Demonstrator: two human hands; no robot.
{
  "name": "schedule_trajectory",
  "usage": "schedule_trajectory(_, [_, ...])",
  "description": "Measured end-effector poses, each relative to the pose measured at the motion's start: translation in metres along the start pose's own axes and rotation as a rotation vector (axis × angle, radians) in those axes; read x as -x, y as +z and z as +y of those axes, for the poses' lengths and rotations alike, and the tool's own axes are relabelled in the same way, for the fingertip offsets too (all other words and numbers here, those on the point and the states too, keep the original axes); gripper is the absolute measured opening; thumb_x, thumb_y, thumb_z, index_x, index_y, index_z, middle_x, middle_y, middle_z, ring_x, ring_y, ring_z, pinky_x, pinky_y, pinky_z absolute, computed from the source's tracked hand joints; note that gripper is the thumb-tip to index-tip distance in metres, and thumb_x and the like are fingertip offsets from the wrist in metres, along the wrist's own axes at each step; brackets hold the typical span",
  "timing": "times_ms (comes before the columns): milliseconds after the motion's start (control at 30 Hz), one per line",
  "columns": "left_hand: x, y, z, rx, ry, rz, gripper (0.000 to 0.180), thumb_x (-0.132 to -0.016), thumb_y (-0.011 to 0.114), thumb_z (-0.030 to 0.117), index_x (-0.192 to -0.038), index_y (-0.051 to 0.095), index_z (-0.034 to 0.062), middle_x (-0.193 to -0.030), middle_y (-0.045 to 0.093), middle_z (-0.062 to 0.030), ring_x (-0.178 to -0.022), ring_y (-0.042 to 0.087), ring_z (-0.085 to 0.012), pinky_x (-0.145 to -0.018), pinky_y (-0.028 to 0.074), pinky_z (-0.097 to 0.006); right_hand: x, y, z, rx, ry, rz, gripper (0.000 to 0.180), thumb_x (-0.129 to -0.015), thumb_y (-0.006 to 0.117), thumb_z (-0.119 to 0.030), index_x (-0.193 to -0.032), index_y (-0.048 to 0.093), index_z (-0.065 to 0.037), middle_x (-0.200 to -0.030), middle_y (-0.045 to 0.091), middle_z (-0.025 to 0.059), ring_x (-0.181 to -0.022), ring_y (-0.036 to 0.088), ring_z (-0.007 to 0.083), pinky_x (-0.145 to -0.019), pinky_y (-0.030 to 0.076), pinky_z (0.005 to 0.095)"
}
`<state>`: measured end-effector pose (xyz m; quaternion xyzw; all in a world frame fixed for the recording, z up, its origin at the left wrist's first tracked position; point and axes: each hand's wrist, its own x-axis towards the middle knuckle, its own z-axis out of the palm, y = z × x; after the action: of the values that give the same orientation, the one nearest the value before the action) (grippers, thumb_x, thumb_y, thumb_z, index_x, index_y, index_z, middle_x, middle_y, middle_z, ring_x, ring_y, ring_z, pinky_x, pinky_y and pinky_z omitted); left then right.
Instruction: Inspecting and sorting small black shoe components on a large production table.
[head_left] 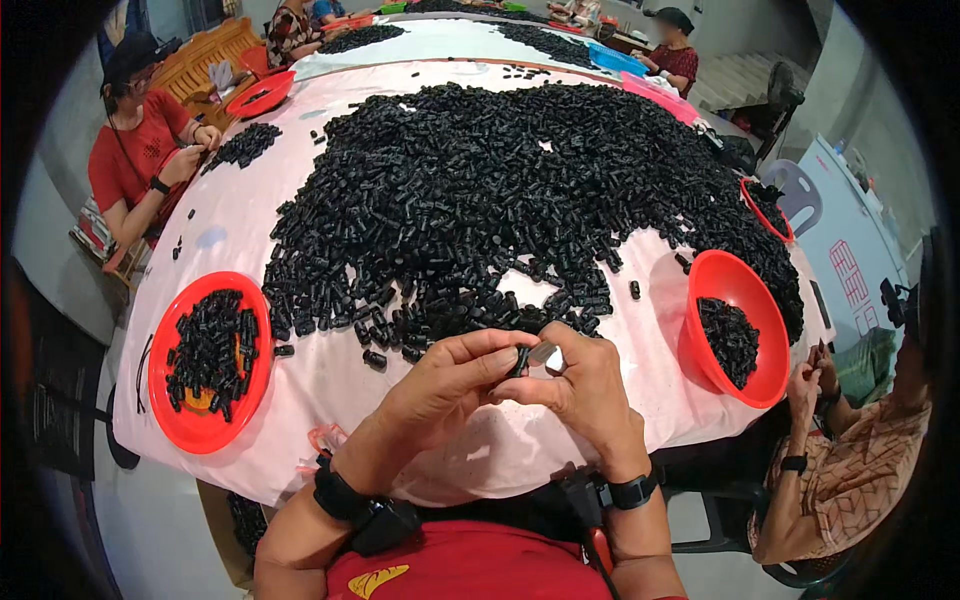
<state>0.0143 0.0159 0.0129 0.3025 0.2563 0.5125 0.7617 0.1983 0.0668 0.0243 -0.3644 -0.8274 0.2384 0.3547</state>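
Observation:
Both hands meet over the near edge of the table, in front of a big heap of small black cylindrical parts (450,190). My left hand (450,378) pinches one small black part (518,362) between thumb and fingertips. Close against that part, my right hand (588,385) is closed on a small flat silver blade-like tool (543,352); a whitish bit shows beside it, too small to name. The fingers hide most of the tool. A few loose black parts lie just beyond my left hand.
A shallow red basin (262,350) of black parts stands at left, a deeper red bowl (705,270) of them at right. Pale pink cloth (340,400) covers the table. One person (135,150) sits at left, another (850,460) close at right; several more are farther back.

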Motion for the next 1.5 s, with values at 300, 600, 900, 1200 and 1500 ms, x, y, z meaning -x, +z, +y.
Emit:
schedule_trajectory(300, [0.005, -0.001, 0.000, -0.097, -0.011, 0.040, 0.033, -0.095, 0.062, 0.023, -0.125, 0.061, 0.0073, -0.103, 0.066, 0.0020, -0.087, 0.059, -0.0046, -0.075, 0.046, -0.022, 0.002, 0.003, -0.003, 0.155, -0.099, 0.014, 0.056, -0.066, 0.078, -0.058, -0.074, 0.059, -0.006, -0.053, 0.056, 0.0084, -0.050, 0.060, 0.0288, -0.046, 0.045, 0.0371])
schedule_trajectory(600, [0.005, -0.005, 0.001, -0.056, 0.001, 0.022, 0.032, -0.096, 0.060, 0.015, -0.124, 0.059, 0.0001, -0.107, 0.066, -0.0049, -0.095, 0.063, -0.0098, -0.086, 0.052, -0.026, 0.002, 0.006, -0.002, 0.128, -0.072, 0.027, 0.054, -0.069, 0.076, -0.058, -0.071, 0.056, -0.007, -0.052, 0.054, 0.0074, -0.048, 0.059, 0.0265, -0.044, 0.044, 0.0366])
schedule_trajectory(900, [0.004, -0.001, 0.000, -0.116, 0.013, 0.050, 0.027, -0.095, 0.062, 0.020, -0.119, 0.063, 0.0079, -0.100, 0.067, 0.0024, -0.087, 0.059, -0.0044, -0.078, 0.046, -0.022, 0.002, 0.004, -0.002, 0.159, -0.046, -0.012, 0.054, -0.071, 0.073, -0.059, -0.073, 0.060, -0.007, -0.054, 0.056, 0.0075, -0.049, 0.059, 0.0272, -0.045, 0.044, 0.0365])
schedule_trajectory(1200, [0.002, -0.008, -0.002, -0.066, 0.048, 0.031, 0.029, -0.096, 0.060, 0.014, -0.121, 0.060, 0.0000, -0.105, 0.066, -0.0048, -0.093, 0.063, -0.0100, -0.086, 0.051, -0.026, 0.002, 0.008, -0.004, 0.120, -0.080, -0.008, 0.052, -0.073, 0.072, -0.058, -0.075, 0.062, -0.007, -0.056, 0.059, 0.0083, -0.051, 0.061, 0.0272, -0.046, 0.045, 0.0362])
schedule_trajectory(1500, [0.002, -0.009, -0.003, -0.071, 0.014, 0.017, 0.029, -0.096, 0.060, 0.013, -0.122, 0.058, -0.0001, -0.107, 0.066, -0.0053, -0.096, 0.062, -0.0104, -0.087, 0.050, -0.026, 0.003, 0.007, 0.001, 0.151, -0.068, -0.013, 0.052, -0.074, 0.072, -0.058, -0.071, 0.060, -0.007, -0.057, 0.059, 0.0086, -0.051, 0.061, 0.0272, -0.046, 0.045, 0.0365])
